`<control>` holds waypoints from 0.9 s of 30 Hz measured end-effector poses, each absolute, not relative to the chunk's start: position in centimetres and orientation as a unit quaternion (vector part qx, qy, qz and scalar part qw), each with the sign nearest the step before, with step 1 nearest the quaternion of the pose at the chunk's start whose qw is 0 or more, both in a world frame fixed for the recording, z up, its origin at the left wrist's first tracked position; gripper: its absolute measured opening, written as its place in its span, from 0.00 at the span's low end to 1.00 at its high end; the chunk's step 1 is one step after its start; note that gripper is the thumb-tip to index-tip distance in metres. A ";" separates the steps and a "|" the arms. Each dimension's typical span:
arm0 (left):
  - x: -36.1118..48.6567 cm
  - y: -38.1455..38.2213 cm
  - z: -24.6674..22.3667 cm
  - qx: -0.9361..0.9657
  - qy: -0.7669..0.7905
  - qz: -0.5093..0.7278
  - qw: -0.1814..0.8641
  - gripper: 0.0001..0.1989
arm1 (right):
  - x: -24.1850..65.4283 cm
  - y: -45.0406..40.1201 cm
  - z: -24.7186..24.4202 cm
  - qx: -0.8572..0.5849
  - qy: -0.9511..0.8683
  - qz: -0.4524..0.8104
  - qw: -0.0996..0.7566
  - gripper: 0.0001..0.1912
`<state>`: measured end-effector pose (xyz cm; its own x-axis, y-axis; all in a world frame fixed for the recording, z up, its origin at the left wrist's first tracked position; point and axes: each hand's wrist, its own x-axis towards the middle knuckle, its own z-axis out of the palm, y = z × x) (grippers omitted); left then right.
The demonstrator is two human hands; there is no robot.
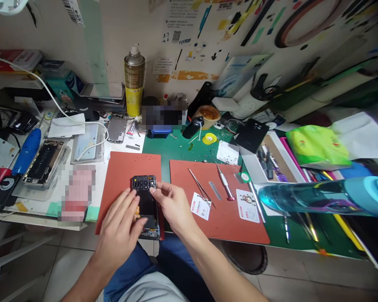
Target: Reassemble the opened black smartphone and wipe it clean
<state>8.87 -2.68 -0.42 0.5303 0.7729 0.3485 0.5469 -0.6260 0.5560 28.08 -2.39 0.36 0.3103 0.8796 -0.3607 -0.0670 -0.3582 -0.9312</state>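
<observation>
An opened phone (148, 205) lies on the left orange-red mat (116, 167), its camera block at the far end and inner parts showing at the near end. My left hand (121, 220) rests over the phone's left side, fingers spread, with an orange flex piece beside the fingers. At the upper right edge of the phone, my right hand (173, 203) has thumb and forefinger closed on the rim near the cameras. On the right mat (220, 228) lie tweezers (201, 187), a screwdriver (224, 182) and two printed cards.
A blue-capped bottle (321, 196) juts in from the right. Behind the mats stands a yellow spray can (134, 82). Another opened phone (44, 163) sits at the left. A white tray of tools (279, 161) is right of the mats.
</observation>
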 end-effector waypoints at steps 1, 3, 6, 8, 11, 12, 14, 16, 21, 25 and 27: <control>8.8 -2.6 -0.7 0.880 0.355 0.268 0.166 0.29 | 28.1 -2.0 0.4 -0.666 -0.320 0.490 0.463 0.16; 8.8 -2.5 -1.3 0.910 0.326 0.219 0.129 0.38 | 28.1 -1.4 0.4 -0.687 -0.339 0.468 0.440 0.14; 8.9 -2.4 -2.0 0.928 0.319 0.169 0.095 0.47 | 28.2 -1.1 0.5 -0.722 -0.364 0.427 0.405 0.12; 9.0 -2.4 -2.3 0.933 0.318 0.152 0.077 0.50 | 28.1 -1.0 0.6 -0.746 -0.375 0.395 0.384 0.11; 9.1 -2.2 -2.4 0.935 0.316 0.149 0.057 0.52 | 28.0 -1.0 0.6 -0.772 -0.379 0.359 0.363 0.09; 9.2 -2.2 -2.4 0.936 0.314 0.151 0.052 0.52 | 27.9 -1.0 0.5 -0.778 -0.379 0.351 0.358 0.09; 9.3 -2.0 -2.4 0.937 0.311 0.155 0.041 0.52 | 27.8 -1.0 0.4 -0.788 -0.375 0.340 0.351 0.09; 9.3 -1.8 -2.3 0.938 0.307 0.157 0.031 0.51 | 27.6 -1.0 0.3 -0.798 -0.369 0.332 0.343 0.09; 9.4 -1.5 -2.4 0.941 0.296 0.161 0.019 0.48 | 27.3 -1.1 0.3 -0.813 -0.353 0.320 0.335 0.09; 9.5 -1.3 -2.5 0.939 0.297 0.171 0.019 0.45 | 27.3 -1.1 0.3 -0.813 -0.352 0.321 0.334 0.13; 9.6 -1.2 -2.5 0.938 0.300 0.175 0.023 0.45 | 27.4 -1.1 0.1 -0.812 -0.356 0.321 0.333 0.13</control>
